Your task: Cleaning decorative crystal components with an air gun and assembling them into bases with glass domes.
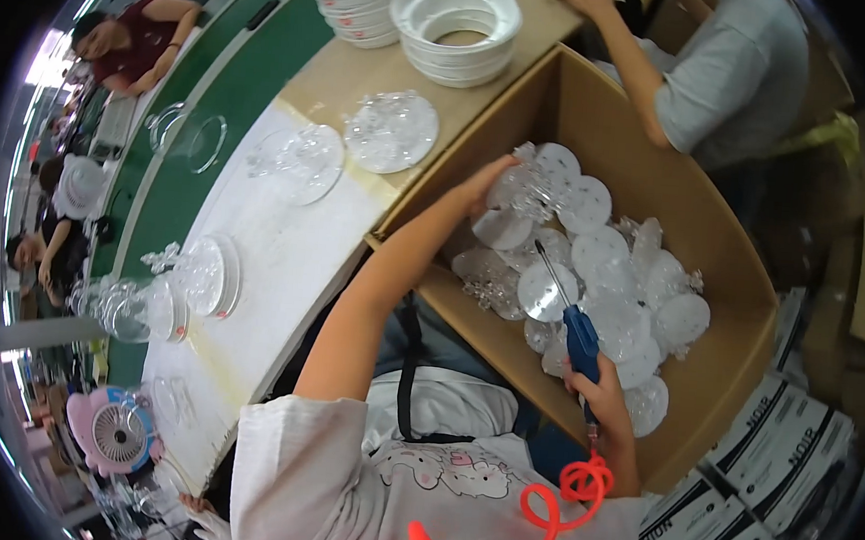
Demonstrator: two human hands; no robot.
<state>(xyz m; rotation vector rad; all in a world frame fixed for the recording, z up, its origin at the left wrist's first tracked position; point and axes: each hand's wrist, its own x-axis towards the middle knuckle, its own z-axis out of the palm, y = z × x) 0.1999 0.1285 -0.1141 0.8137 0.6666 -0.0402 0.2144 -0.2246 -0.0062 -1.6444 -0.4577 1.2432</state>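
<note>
My left hand (489, 182) reaches over the left wall of a large cardboard box (713, 420), its fingers closed on a clear plastic part with a round disc (520, 194). Several similar clear and whitish disc parts (609, 262) lie heaped in the box below it. In my right hand (600, 390) is a blue powered screwdriver (580, 341), gripped by its handle. Its thin metal bit points up and left over the heap. A coiled orange-red cord (586, 481) runs from the screwdriver's rear end down across my front.
Left of the box, a curved white worktable (285, 230) bears several clear disc parts (392, 132). White ring stacks (455, 21) stand at its far end. A green conveyor belt (183, 182) runs beyond. Another person (732, 80) works at the far right. Printed cartons (781, 450) lie at lower right.
</note>
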